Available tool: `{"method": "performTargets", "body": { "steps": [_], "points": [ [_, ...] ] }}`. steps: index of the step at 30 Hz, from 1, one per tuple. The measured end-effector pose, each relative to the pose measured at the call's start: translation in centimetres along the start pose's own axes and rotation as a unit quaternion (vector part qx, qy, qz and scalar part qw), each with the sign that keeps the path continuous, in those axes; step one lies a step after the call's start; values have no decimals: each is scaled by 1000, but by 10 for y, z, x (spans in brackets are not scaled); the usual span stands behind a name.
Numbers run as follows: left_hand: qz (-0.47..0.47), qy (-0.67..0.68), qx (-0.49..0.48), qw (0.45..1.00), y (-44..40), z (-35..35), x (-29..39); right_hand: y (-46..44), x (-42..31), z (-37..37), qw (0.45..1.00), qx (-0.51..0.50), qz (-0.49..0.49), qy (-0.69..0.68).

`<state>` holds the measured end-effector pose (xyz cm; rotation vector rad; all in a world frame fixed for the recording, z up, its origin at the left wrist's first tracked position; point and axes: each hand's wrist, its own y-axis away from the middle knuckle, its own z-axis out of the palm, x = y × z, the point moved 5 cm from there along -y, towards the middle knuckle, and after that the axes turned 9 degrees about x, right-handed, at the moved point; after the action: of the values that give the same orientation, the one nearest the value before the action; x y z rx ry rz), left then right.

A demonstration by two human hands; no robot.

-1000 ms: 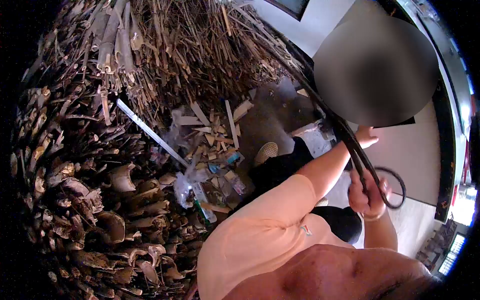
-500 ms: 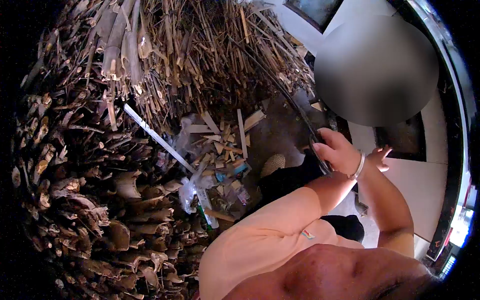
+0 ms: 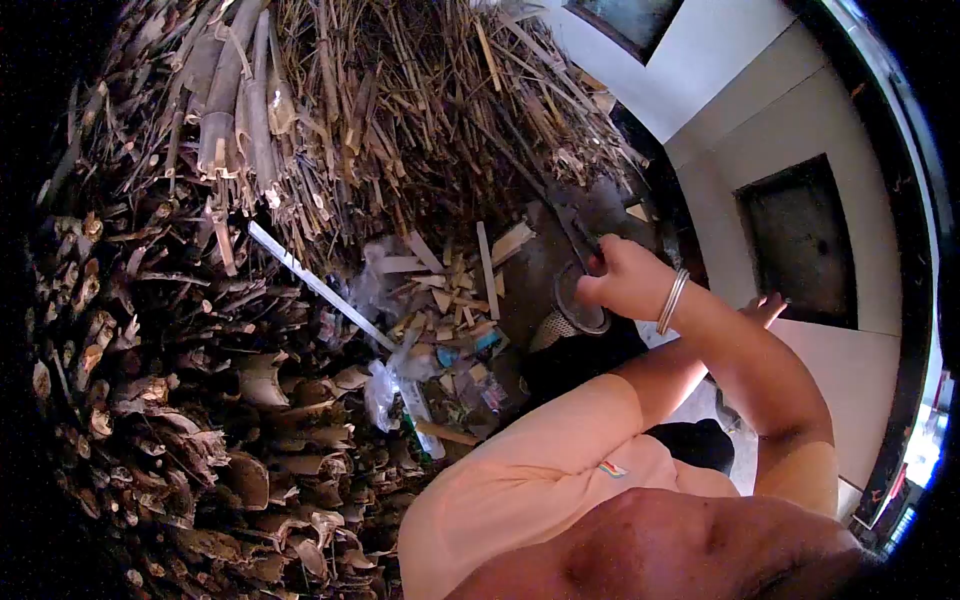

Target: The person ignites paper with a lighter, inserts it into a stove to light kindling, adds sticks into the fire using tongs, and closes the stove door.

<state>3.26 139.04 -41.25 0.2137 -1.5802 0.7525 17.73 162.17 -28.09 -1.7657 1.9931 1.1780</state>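
Observation:
My right hand (image 3: 620, 272), with a silver bangle at the wrist, is closed on long dark fire tongs (image 3: 568, 228). Their thin shaft slants up-left toward the stacked twigs, and a looped handle (image 3: 603, 325) hangs below my fingers. My left hand (image 3: 766, 308) is partly hidden behind my right forearm. Its visible fingers are stretched out beside the pale wall, just under a dark square opening (image 3: 800, 240), and hold nothing that I can see. Scraps of split wood (image 3: 460, 295) lie on the floor left of the tongs.
Stacked twigs and canes (image 3: 370, 110) fill the back. Curved dry stalk pieces (image 3: 250, 480) are heaped at the left. A white strip (image 3: 320, 285) and a clear plastic bag (image 3: 380, 393) lie beside the scraps. My shoe (image 3: 565, 325) is near the looped handle.
My right hand has moved left with the fire tongs, toward the wood scraps. Their looped handle now shows below the hand. My left hand stays near the wall.

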Motion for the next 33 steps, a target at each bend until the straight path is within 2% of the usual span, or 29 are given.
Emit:
{"method": "performTargets", "body": {
  "steps": [1, 5, 8, 14, 17, 22, 27, 29, 30, 33],
  "points": [
    [13, 2, 13, 1000, 4, -2, 4, 2, 1, -3, 1000, 11, -9, -25],
    [-44, 11, -24, 999, 5, -5, 14, 15, 12, -11, 1000, 7, 11, -27],
    [-63, -1, -38, 997, 2, 4, 8, 32, 13, -17, 997, 42, -14, -58],
    [-82, -16, -45, 995, -2, 6, 4, 70, 6, -39, 984, -16, 29, -176],
    [-89, -20, -44, 995, -1, 5, 2, 86, 17, -55, 992, 8, -15, -127],
    [-96, -18, -37, 995, -5, -3, 4, 103, 35, -98, 998, 45, 25, 37],
    [-97, -18, -43, 994, -10, 1, 3, 91, 63, -97, 991, 41, 20, 127],
    [-99, -22, -47, 994, -8, 2, 2, 81, 83, -85, 975, 76, -3, 207],
    [-101, -23, -46, 994, -8, 2, 2, 78, 85, -81, 979, 77, 21, 187],
    [-104, -21, -42, 993, -9, 0, 2, 93, 80, -84, 979, 102, 10, 177]
  ]
}}
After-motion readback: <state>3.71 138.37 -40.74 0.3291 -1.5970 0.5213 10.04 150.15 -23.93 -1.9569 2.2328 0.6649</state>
